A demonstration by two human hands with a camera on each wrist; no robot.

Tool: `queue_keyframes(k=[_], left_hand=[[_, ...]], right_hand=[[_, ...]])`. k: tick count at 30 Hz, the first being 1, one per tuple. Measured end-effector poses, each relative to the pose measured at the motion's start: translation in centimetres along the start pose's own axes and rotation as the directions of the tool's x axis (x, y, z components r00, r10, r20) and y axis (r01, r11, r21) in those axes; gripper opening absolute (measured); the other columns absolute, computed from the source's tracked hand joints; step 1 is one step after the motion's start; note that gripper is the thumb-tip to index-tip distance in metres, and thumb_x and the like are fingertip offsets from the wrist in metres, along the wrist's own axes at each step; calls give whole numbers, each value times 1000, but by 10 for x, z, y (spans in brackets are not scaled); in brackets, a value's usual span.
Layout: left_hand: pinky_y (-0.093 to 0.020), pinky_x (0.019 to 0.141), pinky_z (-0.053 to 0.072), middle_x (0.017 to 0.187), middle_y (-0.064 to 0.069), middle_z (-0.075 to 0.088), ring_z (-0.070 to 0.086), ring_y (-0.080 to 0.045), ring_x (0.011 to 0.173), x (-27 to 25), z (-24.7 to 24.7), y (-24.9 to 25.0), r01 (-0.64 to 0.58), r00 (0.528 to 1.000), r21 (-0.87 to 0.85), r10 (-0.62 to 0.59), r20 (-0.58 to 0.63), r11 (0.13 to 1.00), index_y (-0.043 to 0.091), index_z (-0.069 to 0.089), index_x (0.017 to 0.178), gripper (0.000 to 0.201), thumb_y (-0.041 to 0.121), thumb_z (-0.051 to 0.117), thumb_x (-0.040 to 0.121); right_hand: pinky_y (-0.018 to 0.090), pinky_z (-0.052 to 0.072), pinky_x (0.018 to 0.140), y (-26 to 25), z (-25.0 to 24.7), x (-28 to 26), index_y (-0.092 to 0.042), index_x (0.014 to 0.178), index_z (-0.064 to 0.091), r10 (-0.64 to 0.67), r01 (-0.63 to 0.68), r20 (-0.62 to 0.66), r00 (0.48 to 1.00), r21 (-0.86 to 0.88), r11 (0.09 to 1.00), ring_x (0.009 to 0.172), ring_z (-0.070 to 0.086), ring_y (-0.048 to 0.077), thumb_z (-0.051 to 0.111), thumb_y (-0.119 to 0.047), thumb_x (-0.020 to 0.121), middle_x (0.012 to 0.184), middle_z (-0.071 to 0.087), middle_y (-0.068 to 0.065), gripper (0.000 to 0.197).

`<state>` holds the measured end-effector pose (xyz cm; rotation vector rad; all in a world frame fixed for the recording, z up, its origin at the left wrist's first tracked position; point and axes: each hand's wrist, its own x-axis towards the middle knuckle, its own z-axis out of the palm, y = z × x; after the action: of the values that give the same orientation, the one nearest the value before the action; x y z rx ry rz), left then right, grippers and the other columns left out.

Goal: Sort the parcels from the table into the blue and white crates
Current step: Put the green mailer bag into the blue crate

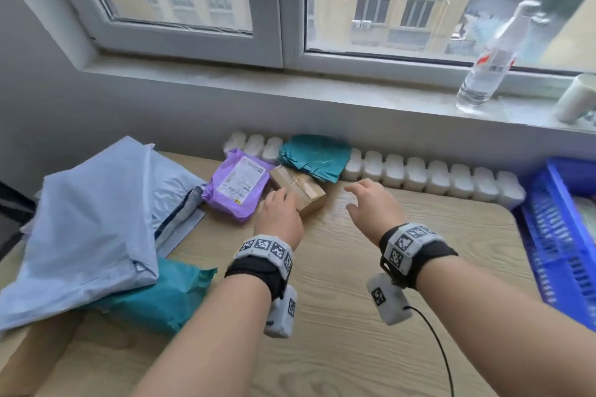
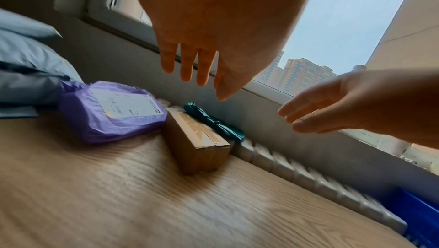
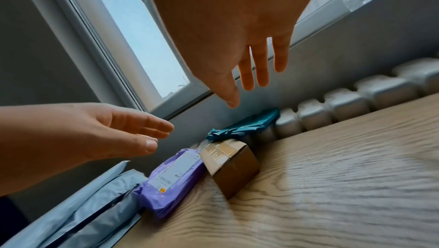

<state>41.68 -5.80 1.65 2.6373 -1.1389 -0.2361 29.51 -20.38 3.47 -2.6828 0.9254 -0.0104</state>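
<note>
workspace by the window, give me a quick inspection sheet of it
surface: wooden table, bare in the middle
job's things: cardboard box beside purple parcel; teal parcel on the radiator behind; pale blue mailers at left over another teal bag; blue crate at right; white crate not seen
clutter: nothing seen
grippers: left hand and right hand both open above the box, holding nothing
cables: black lead from right wrist camera
surroundings: window, sill with water bottle, radiator
</note>
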Motion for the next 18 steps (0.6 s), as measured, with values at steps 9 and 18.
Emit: queue_keyframes(k=[9, 18], left_hand=[[-34, 114, 24, 147, -4, 43, 34, -22, 138, 75, 19, -38, -69, 993, -120, 79, 84, 990, 15, 45, 141, 51, 3, 43, 91], [-31, 117, 22, 150, -1, 43, 33, -20, 139, 99, 49, -56, -92, 990, -218, 113, 88, 972, 15, 46, 143, 57, 0, 43, 88]], right_hand=[[36, 42, 92, -13, 49, 99, -19, 123, 57, 118, -121, -29, 993, -207, 971, 110, 53, 24, 49, -23, 95, 116, 60, 3, 30], [33, 32, 78, -20, 71, 144, -21, 113, 62, 123, -130, -40, 992, -260, 957, 106, 53, 26, 47, -14, 93, 108, 61, 3, 26]])
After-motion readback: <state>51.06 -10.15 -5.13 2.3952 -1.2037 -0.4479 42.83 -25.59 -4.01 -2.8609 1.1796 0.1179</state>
